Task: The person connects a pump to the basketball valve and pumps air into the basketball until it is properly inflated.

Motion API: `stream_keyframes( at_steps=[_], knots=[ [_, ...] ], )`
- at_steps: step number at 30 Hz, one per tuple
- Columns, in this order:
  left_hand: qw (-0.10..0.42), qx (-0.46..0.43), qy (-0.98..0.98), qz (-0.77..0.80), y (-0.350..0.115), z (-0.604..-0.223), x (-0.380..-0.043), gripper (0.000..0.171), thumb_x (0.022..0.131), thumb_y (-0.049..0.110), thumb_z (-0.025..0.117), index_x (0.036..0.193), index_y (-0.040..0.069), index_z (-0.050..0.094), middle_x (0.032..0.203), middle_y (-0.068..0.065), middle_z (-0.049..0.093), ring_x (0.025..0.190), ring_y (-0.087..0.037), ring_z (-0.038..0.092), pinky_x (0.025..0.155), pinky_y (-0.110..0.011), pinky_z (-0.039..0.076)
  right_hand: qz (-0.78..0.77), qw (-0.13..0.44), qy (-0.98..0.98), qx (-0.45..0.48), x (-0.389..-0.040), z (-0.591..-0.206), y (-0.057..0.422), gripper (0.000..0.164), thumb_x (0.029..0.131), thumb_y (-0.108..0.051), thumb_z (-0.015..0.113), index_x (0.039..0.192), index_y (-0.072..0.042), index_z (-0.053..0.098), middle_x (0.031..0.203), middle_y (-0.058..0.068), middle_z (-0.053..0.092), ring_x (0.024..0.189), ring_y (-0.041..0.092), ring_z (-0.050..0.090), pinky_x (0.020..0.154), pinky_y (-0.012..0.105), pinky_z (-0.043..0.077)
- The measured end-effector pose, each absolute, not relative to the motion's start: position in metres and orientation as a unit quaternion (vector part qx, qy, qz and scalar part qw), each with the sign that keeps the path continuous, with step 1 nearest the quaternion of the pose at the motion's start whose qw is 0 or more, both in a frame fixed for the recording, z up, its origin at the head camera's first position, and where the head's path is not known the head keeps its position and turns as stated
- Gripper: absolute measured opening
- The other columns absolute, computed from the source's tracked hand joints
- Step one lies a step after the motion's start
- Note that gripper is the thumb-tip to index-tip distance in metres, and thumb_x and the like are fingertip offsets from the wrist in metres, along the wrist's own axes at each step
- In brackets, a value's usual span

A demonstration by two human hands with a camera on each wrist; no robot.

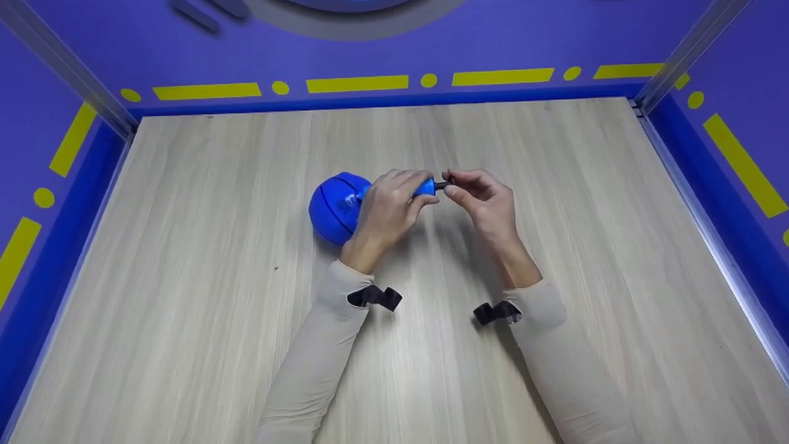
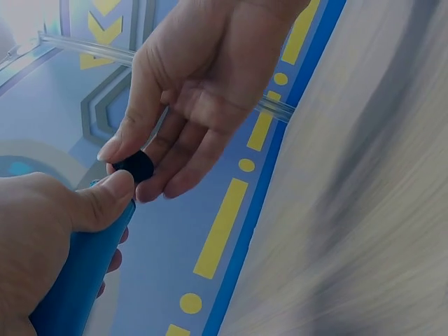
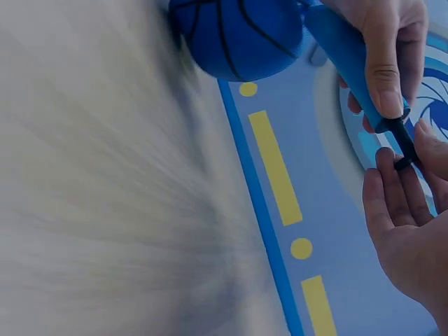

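A blue ball with black seam lines is at my left hand's far side, joined to the narrow end of a blue hand pump. My left hand grips the pump's barrel, hiding most of it in the head view. From the barrel's other end sticks a short black rod. My right hand pinches the black handle on that rod between thumb and fingertips. Both hands are above the table, facing each other.
A light wood-grain tabletop lies beneath. Blue-purple panels with yellow dashes stand at the back and both sides, with metal posts in the corners. Black straps sit on both sleeved wrists.
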State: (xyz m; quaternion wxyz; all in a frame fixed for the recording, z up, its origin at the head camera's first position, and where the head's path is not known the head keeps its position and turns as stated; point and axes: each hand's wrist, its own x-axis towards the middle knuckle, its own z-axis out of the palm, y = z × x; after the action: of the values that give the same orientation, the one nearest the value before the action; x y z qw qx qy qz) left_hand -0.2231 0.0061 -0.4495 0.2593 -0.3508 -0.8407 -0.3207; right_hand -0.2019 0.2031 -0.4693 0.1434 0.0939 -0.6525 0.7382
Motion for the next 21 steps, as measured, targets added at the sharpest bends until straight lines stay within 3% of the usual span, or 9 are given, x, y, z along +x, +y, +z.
stream_keyframes(
  at_steps=[7,13,21],
  knots=[
    [0.279,-0.35,-0.824,-0.347,-0.003,-0.45,-0.228,0.039,0.096,0.031,0.079,0.117,-0.001,0.077,0.112,-0.012,0.078,0.1,-0.029,0.073,0.09,-0.04,0.059,0.727,0.154,-0.663,0.093,-0.205,-0.462,0.222,0.025,0.096,0.003,0.077,0.12,0.006,0.074,0.12,0.017,0.075,0.112,0.028,0.071,0.097,0.033,0.057],
    [0.277,-0.332,-0.828,-0.357,-0.011,-0.447,-0.23,0.037,0.096,0.028,0.08,0.118,0.0,0.077,0.114,-0.012,0.078,0.103,-0.028,0.074,0.092,-0.039,0.059,0.764,0.188,-0.614,0.06,-0.208,-0.457,0.245,0.024,0.096,0.004,0.076,0.12,0.008,0.074,0.12,0.021,0.073,0.116,0.033,0.07,0.102,0.038,0.055],
    [0.266,-0.328,-0.838,-0.344,-0.003,-0.445,-0.226,0.038,0.097,0.028,0.078,0.119,-0.003,0.076,0.114,-0.014,0.077,0.103,-0.031,0.073,0.094,-0.04,0.058,0.761,0.175,-0.62,0.077,-0.207,-0.461,0.235,0.025,0.094,0.01,0.075,0.118,0.006,0.075,0.119,0.018,0.075,0.116,0.029,0.071,0.101,0.036,0.055]
  ],
)
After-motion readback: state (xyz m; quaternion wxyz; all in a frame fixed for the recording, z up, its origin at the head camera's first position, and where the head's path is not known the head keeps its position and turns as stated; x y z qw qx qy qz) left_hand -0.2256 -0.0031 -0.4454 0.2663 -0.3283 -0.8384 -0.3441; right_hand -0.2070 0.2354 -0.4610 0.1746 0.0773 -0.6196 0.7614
